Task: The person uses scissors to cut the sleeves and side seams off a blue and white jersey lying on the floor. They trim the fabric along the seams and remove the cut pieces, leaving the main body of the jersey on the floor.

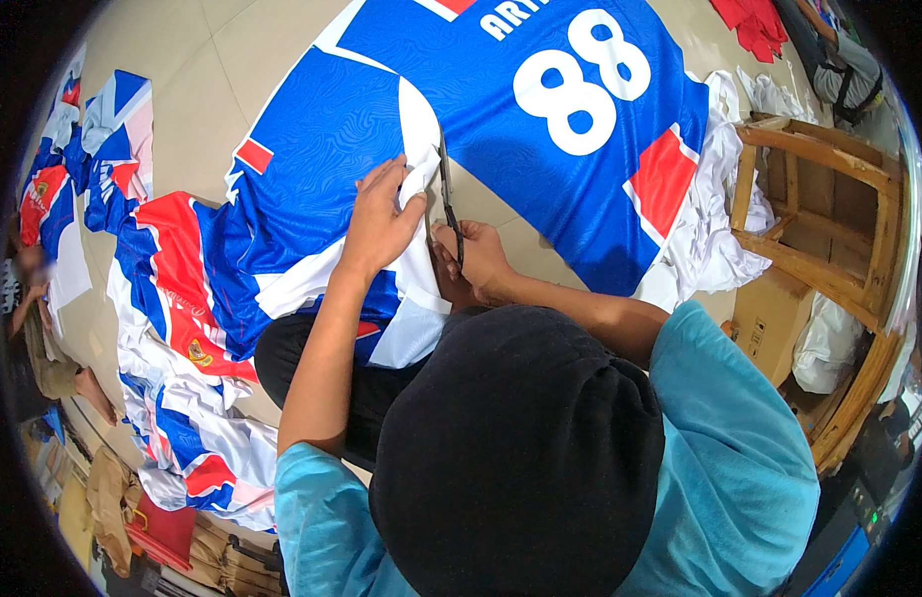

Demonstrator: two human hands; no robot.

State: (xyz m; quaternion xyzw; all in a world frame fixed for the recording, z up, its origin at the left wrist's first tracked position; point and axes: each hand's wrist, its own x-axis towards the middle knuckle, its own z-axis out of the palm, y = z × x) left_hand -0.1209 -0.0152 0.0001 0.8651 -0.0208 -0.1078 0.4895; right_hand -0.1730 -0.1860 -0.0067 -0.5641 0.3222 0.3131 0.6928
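A: Nearest us: a round black cloth cap (520,448) on the person's head, light-blue short sleeves (729,388) to either side. Hands beyond it, on the cloth.

B: Left hand (383,214)?

A: Palm down on blue cloth with a faint wavy pattern (326,149). Fingers close together, thumb opposite, pinching the white fabric margin (419,114) along its edge.

B: And the right hand (473,254)?

A: Curled round the handles of dark metal scissors (446,189). Blades point away from the body, beside the white margin. Can't tell how far apart they stand.

B: Where's the cloth?

A: Spread over beige floor tiles (172,70), its near end by the person's legs. Right of the scissors, a blue panel with large white numerals (620,189) and a red corner patch. Bare floor shows as a wedge between panel and margin.

B: Around them?

A: Left, a rumpled heap of blue, red and white printed fabric (182,269). Right, crumpled plain white cloth (719,244) next to a brown wooden frame (829,239), a cardboard box (769,323) just below. Far left edge, another person's bare foot (96,395).
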